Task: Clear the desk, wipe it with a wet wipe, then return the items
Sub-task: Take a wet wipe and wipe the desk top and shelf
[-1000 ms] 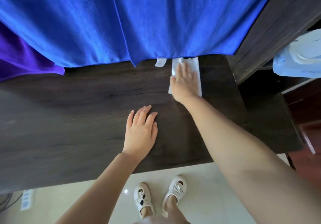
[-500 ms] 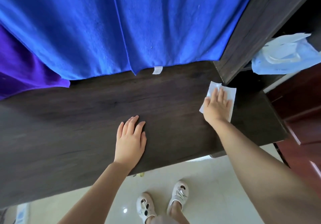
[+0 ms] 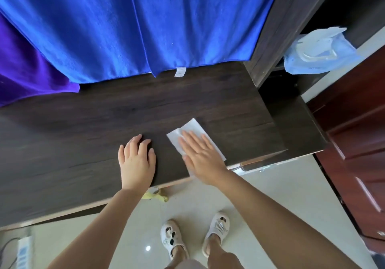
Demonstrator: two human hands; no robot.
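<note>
The dark wooden desk [image 3: 83, 135] runs across the middle of the head view. A white wet wipe [image 3: 188, 130] lies flat on it near the front right edge. My right hand [image 3: 200, 154] presses flat on the wipe, fingers spread and pointing toward the back left. My left hand [image 3: 136, 158] rests palm down on the bare desk just left of the wipe, holding nothing. A pale blue wet wipe pack [image 3: 318, 51] sits on a shelf at the upper right.
A blue cloth [image 3: 135, 22] and a purple cloth [image 3: 25, 70] hang over the back of the desk. A dark upright panel [image 3: 277, 26] borders the desk on the right, a red-brown door [image 3: 358, 143] beyond it. A power strip [image 3: 24, 250] and yellow scrap [image 3: 154, 194] lie on the floor.
My right hand has slid the wipe from the back of the desk to the right end, then toward the front edge near my left hand. My left hand stayed planted.
</note>
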